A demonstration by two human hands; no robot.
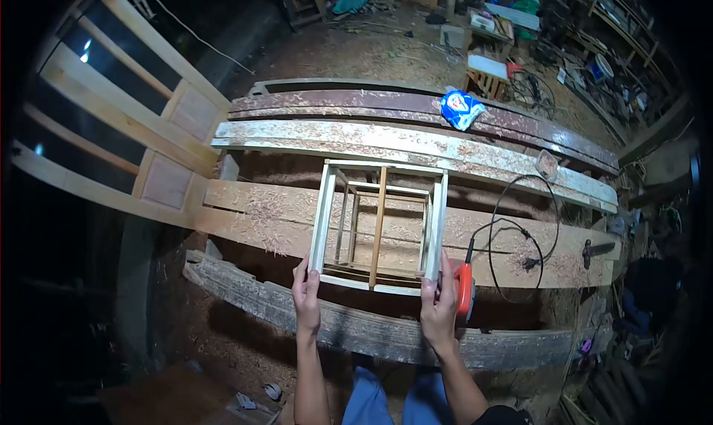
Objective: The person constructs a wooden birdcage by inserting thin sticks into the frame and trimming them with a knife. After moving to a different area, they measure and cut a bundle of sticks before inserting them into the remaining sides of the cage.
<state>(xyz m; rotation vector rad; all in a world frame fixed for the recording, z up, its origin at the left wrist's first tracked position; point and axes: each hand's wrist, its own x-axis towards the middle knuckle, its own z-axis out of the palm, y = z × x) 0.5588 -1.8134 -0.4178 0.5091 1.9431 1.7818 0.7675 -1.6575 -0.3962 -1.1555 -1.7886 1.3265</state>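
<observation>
A small box-shaped wooden frame (379,224) stands on the plank bench in front of me, with a brown strip (381,217) running across the middle of its upper side. At its near left corner my left hand (306,299) grips the pale bar, thumb on top. My right hand (440,306) holds the near right corner in the same way. Just right of that hand is an orange power tool (466,288) with a black cord (493,239); a gap between hand and tool is hard to make out.
Wood shavings cover the planks (275,211). A blue-and-white packet (461,109) rests on the far boards, and a hammer (598,251) lies at the right end. A large panelled wooden frame (141,150) fills the left side. Dark gaps separate the planks; a weathered beam (371,328) runs along the near side.
</observation>
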